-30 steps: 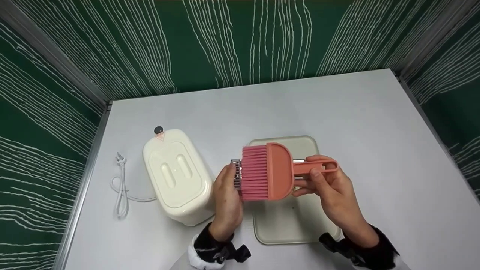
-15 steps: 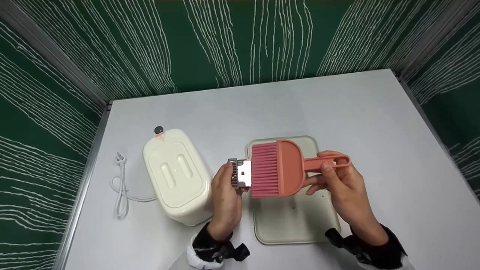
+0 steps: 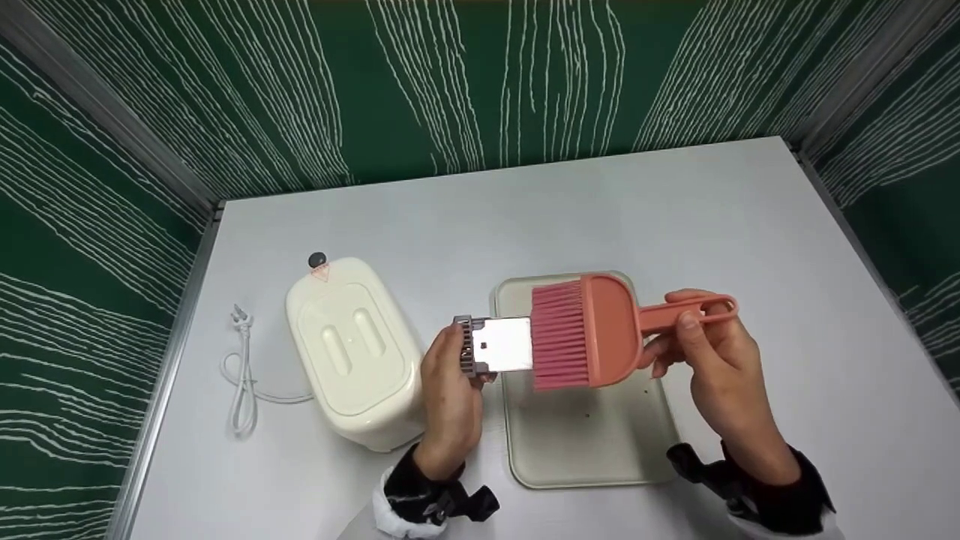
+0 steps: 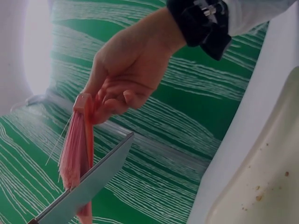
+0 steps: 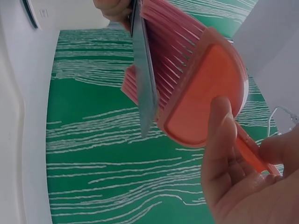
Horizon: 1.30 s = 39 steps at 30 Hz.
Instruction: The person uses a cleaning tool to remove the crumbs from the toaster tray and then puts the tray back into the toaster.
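In the head view my left hand point(image 3: 452, 390) grips the grey slotted end of a flat, shiny metal plate point(image 3: 504, 345). My right hand point(image 3: 716, 360) holds a small orange hand brush point(image 3: 616, 330) by its looped handle, thumb on top. Its pink bristles point(image 3: 561, 337) cover the plate's right end; in the left wrist view the bristles point(image 4: 72, 156) meet the plate point(image 4: 100, 170). Both things are held above a pale rectangular tray point(image 3: 592, 457). Brown crumbs point(image 4: 259, 198) lie on the tray in the left wrist view.
Left of the hands stands a cream appliance point(image 3: 360, 397) with two oval recesses on top and a dark knob point(image 3: 317, 260) at its far end. Its white cord and plug point(image 3: 242, 367) lie bundled on the white table point(image 3: 420, 232). Green patterned walls point(image 3: 480, 82) enclose the table.
The brush has slid right along the plate with my right hand, uncovering more of the metal surface. My left hand has stayed nearly in place, still gripping the plate's slotted end.
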Available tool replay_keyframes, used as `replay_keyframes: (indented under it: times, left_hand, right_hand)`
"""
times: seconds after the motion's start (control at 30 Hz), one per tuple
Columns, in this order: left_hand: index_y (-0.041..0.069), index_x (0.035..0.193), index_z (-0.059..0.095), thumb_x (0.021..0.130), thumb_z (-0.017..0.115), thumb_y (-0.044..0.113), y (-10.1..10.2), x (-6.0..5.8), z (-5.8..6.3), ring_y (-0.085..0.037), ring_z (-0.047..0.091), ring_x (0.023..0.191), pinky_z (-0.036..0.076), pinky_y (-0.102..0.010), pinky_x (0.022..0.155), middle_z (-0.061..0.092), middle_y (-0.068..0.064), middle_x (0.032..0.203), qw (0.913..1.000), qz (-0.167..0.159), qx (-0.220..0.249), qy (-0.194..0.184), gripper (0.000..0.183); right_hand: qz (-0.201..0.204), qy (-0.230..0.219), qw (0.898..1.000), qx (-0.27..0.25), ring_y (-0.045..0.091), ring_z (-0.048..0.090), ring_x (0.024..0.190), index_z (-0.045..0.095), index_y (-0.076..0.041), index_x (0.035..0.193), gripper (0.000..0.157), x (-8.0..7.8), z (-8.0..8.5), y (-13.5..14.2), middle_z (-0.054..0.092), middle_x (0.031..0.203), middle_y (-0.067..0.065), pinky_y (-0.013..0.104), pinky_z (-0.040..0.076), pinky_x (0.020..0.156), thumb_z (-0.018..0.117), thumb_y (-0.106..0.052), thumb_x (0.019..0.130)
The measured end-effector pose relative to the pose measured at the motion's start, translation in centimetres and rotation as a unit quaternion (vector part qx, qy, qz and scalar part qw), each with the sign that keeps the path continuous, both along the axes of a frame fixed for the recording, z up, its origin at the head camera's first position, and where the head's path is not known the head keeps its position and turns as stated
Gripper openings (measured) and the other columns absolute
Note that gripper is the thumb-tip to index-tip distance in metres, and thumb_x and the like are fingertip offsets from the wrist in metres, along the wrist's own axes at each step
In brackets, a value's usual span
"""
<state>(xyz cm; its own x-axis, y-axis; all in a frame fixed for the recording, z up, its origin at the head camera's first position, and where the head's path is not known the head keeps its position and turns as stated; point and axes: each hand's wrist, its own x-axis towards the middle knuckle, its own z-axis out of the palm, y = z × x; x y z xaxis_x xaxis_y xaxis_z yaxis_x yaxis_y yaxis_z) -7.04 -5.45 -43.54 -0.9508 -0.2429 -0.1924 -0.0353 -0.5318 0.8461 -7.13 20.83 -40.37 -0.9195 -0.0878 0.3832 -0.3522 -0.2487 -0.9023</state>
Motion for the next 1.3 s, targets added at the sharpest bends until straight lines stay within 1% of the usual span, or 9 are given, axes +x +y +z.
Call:
replay_keyframes:
  times: [0.27,0.6,0.87,1.1,1.3]
  left_hand:
    - [0.000,0.104,0.062,0.112,0.041,0.019,0.0,0.0,-0.1,-0.011,0.049,0.063,0.043,-0.023,0.057,0.059,-0.006,0.079,1.0000,0.000,-0.002,-0.003,0.030]
    - [0.001,0.103,0.063,0.112,0.042,0.019,0.0,0.0,0.0,-0.011,0.047,0.061,0.042,-0.023,0.056,0.059,-0.005,0.078,1.0000,0.004,-0.002,0.003,0.029]
    - [-0.001,0.106,0.061,0.113,0.038,0.020,-0.1,-0.1,-0.2,-0.012,0.048,0.063,0.041,-0.023,0.057,0.059,-0.007,0.080,1.0000,-0.009,-0.004,0.002,0.032]
    - [-0.001,0.106,0.062,0.113,0.040,0.020,-0.1,0.0,0.0,-0.012,0.048,0.064,0.042,-0.024,0.057,0.058,-0.006,0.081,0.9999,-0.008,-0.007,0.007,0.031]
    - [-0.001,0.106,0.062,0.113,0.040,0.020,-0.1,0.0,-0.1,-0.012,0.048,0.064,0.042,-0.024,0.057,0.058,-0.006,0.080,0.9999,-0.007,-0.009,0.005,0.031]
  right_hand:
    - [-0.016,0.009,0.999,-0.033,0.021,0.073,0.068,0.053,0.008,0.127,0.023,-0.3,0.3,1.3,0.075,0.092,0.018,0.025,0.056,0.057,0.039,0.004,0.110]
    - [-0.022,0.029,0.996,-0.084,0.022,0.072,0.067,0.054,0.013,0.123,0.023,-0.6,0.1,2.4,0.074,0.091,0.023,0.026,0.059,0.058,0.038,0.005,0.109]
    - [-0.047,0.023,0.995,-0.083,0.021,0.071,0.065,0.054,0.014,0.123,0.021,-0.5,0.3,2.9,0.074,0.090,0.022,0.025,0.059,0.058,0.041,0.004,0.109]
    - [-0.075,0.030,0.993,-0.089,0.023,0.070,0.064,0.055,0.016,0.121,0.021,-0.6,0.4,3.4,0.073,0.091,0.024,0.025,0.060,0.060,0.042,0.006,0.107]
    - [-0.092,0.035,0.990,-0.100,0.024,0.070,0.064,0.056,0.018,0.120,0.022,-0.7,0.5,3.8,0.072,0.090,0.025,0.026,0.060,0.061,0.043,0.007,0.106]
